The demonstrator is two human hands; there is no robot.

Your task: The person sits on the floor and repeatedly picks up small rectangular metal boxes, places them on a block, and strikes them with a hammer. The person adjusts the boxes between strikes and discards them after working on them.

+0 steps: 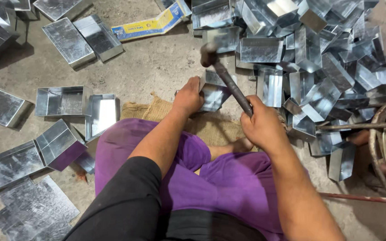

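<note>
I sit cross-legged on the floor in purple trousers. My left hand presses down on a shiny sheet-metal box that rests on a piece of burlap in front of my knees. My right hand grips the handle of a hammer. The hammer is raised, its dark head blurred above the box, pointing up and left.
A big heap of folded metal boxes fills the upper right. Finished open boxes and flat sheets lie at the left on the concrete floor. A yellow and blue carton lies at the top. Metal rods and a round rim sit at the right.
</note>
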